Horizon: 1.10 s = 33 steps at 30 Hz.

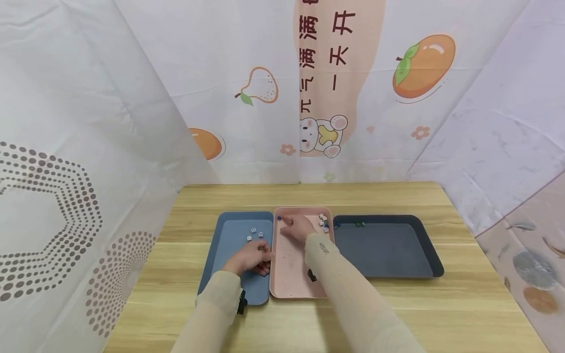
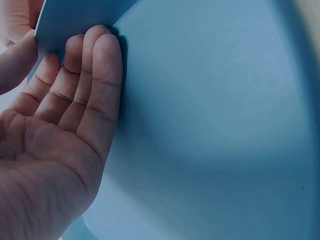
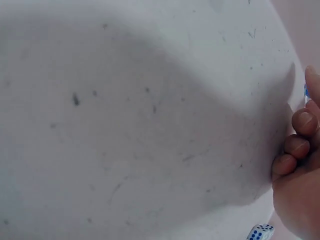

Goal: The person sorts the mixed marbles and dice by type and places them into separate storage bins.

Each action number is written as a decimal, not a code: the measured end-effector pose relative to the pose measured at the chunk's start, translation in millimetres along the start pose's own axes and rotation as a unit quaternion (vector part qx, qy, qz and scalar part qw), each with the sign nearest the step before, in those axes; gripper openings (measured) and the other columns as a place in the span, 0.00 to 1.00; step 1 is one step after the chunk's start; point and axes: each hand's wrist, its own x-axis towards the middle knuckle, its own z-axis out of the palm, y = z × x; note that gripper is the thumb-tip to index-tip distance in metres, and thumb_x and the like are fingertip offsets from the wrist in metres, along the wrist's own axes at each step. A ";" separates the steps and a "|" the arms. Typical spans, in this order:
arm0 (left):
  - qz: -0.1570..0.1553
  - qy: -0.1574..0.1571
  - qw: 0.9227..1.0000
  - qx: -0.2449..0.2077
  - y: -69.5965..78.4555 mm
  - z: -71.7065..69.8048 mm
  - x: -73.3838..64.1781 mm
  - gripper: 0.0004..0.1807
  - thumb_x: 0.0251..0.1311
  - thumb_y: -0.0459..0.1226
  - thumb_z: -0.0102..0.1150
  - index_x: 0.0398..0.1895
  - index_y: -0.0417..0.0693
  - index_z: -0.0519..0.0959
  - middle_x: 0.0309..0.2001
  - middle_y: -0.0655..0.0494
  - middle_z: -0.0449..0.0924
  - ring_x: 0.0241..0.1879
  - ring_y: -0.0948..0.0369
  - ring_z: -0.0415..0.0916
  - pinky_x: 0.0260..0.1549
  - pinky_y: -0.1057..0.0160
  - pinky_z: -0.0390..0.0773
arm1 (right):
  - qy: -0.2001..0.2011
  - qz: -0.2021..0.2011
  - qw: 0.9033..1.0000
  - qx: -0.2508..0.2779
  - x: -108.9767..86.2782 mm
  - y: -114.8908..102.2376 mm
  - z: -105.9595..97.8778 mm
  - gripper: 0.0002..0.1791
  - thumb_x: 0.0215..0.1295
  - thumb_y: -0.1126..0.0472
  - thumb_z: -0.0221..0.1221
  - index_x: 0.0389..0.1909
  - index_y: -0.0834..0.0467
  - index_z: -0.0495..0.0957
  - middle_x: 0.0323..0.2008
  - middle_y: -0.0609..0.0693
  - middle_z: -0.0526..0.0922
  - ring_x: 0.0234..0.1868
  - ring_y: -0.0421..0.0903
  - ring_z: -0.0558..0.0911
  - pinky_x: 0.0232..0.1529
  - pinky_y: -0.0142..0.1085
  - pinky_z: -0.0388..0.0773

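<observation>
My left hand (image 1: pixel 255 257) is at the right wall of the blue tray (image 1: pixel 212 255), its fingers (image 2: pixel 102 70) along the inner side and its thumb (image 2: pixel 17 62) at the rim, gripping the wall between them. Over the pink tray (image 1: pixel 291 279), my right hand (image 1: pixel 297 226) reaches to the far left corner. Its index fingertip is right at a small blue die (image 1: pixel 279 218), and the other fingers (image 3: pixel 297 145) are curled in. In the right wrist view, part of the blue die (image 3: pixel 306 90) shows beside the finger.
Three white dice (image 1: pixel 253 230) lie in the blue tray. Several white dice (image 1: pixel 324 218) and a dark blue die (image 1: pixel 326 226) sit at the pink tray's far right. A dark tray (image 1: pixel 384 250) on the right contains green dice (image 1: pixel 360 224) and a blue one (image 1: pixel 338 224). All stand on a wooden table (image 1: pixel 468 294).
</observation>
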 end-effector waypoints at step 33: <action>-0.018 -0.005 1.000 -0.010 1.7 -0.9 -1.5 0.07 0.71 0.36 0.59 0.37 0.42 0.75 0.30 0.46 0.81 0.24 0.58 0.79 0.27 0.59 0.86 | -0.003 -0.115 0.992 -0.061 -5.1 8.0 9.1 0.12 0.62 0.65 0.68 0.46 0.52 0.90 0.45 0.46 0.90 0.43 0.41 0.82 0.46 0.36 0.80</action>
